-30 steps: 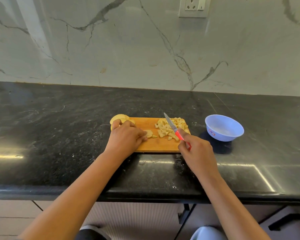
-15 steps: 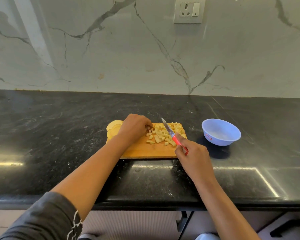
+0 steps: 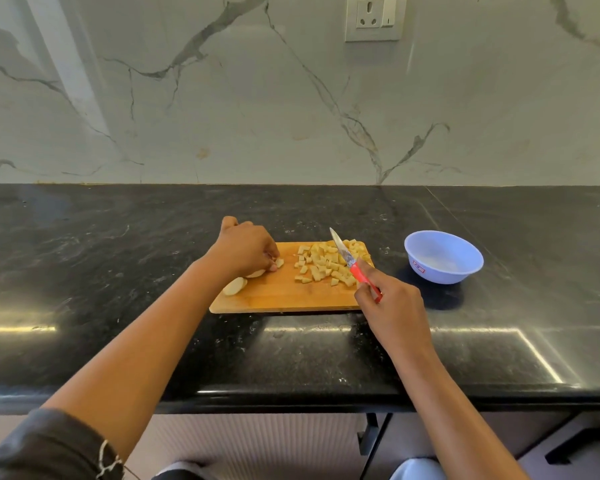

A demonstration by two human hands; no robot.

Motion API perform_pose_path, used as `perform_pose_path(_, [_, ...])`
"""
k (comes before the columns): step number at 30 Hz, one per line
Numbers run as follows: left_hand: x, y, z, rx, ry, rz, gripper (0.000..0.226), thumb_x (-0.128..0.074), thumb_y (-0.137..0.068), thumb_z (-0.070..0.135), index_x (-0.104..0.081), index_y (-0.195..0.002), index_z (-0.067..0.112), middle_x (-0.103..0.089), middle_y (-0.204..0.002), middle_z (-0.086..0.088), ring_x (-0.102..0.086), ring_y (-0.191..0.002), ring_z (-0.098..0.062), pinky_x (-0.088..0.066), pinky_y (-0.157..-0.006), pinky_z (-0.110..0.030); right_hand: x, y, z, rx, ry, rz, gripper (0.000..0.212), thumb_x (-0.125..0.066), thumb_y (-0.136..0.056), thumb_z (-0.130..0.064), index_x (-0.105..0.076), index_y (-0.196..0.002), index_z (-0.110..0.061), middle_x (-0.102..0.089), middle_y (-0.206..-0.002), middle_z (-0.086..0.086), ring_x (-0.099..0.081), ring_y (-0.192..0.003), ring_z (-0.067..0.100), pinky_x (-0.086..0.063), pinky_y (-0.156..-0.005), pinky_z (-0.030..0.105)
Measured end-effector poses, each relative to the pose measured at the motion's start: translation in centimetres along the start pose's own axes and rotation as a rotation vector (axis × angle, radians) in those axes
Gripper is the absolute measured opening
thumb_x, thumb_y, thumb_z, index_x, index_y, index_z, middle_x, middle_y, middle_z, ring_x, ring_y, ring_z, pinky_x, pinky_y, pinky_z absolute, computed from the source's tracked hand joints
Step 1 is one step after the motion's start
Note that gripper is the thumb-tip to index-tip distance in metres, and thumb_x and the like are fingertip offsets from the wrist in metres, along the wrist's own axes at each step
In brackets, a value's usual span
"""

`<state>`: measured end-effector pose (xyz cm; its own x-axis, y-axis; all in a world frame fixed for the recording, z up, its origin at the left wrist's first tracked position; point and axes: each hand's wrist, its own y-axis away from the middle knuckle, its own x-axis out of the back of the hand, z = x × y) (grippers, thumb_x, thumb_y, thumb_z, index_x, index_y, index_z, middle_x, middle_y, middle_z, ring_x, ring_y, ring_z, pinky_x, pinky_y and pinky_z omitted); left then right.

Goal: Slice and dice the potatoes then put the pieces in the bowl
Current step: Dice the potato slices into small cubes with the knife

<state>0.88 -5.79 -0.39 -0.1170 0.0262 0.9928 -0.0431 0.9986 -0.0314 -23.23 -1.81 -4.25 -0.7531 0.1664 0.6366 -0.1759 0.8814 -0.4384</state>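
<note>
A wooden cutting board [image 3: 284, 296] lies on the black counter. Several diced potato pieces [image 3: 323, 265] are heaped on its right half. My left hand [image 3: 243, 249] rests over the board's left end, fingertips pinching potato slices [image 3: 257, 273]; another slice [image 3: 234, 286] lies just below my wrist. My right hand [image 3: 390, 303] grips a red-handled knife [image 3: 347, 258], its blade raised over the diced heap and pointing away from me. A light blue bowl [image 3: 443, 257] stands to the right of the board, with nothing visible in it.
The black stone counter [image 3: 101, 271] runs the full width, its front edge near my body. A marble wall with a socket [image 3: 374, 17] stands behind. Cabinet fronts with dark handles [image 3: 579, 445] are below.
My left hand drew back from the diced heap to the board's left end and now holds potato slices there. The knife stayed raised over the heap. The camera view tilted down.
</note>
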Motion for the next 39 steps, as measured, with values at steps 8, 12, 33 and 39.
perform_pose_path(8, [-0.3,-3.2,1.9,-0.043,0.082,0.059,0.025,-0.058,-0.091,0.044,-0.068,-0.112,0.035,-0.064,-0.114,0.013,-0.052,-0.108,-0.011,-0.025,-0.092,-0.033,0.1,-0.2,0.0,-0.016,0.028,-0.030,0.040,-0.055,-0.093,-0.016,-0.054,-0.132,-0.026,-0.035,-0.052,-0.016,-0.046,-0.052,0.001,-0.038,-0.056,0.013])
perform_pose_path(12, [-0.5,-4.4,2.9,-0.054,0.147,0.108,0.022,-0.057,-0.093,0.039,-0.068,-0.111,0.034,-0.066,-0.111,0.012,-0.053,-0.107,-0.012,-0.025,-0.093,-0.033,0.1,-0.3,0.1,-0.024,0.038,-0.033,0.041,-0.055,-0.093,-0.018,-0.052,-0.133,-0.028,-0.035,-0.052,-0.015,-0.041,-0.049,0.005,-0.038,-0.056,0.014])
perform_pose_path(33, [-1.6,0.0,3.0,0.005,0.257,0.195,0.023,-0.059,-0.088,0.050,-0.068,-0.103,0.035,-0.067,-0.098,0.014,-0.056,-0.087,-0.005,-0.026,-0.088,-0.029,0.3,-0.1,0.0,-0.026,0.013,-0.045,0.041,-0.055,-0.094,-0.019,-0.051,-0.134,-0.025,-0.037,-0.056,-0.020,-0.041,-0.050,0.004,-0.038,-0.059,0.008])
perform_pose_path(39, [-1.4,-1.3,2.5,-0.040,0.387,0.266,0.019,-0.063,-0.088,0.040,-0.071,-0.103,0.031,-0.070,-0.101,0.011,-0.061,-0.094,-0.006,-0.040,-0.102,-0.035,0.2,-0.2,0.2,-0.030,0.018,-0.033,0.041,-0.055,-0.093,-0.018,-0.052,-0.134,-0.027,-0.037,-0.053,-0.016,-0.041,-0.050,0.006,-0.037,-0.055,0.014])
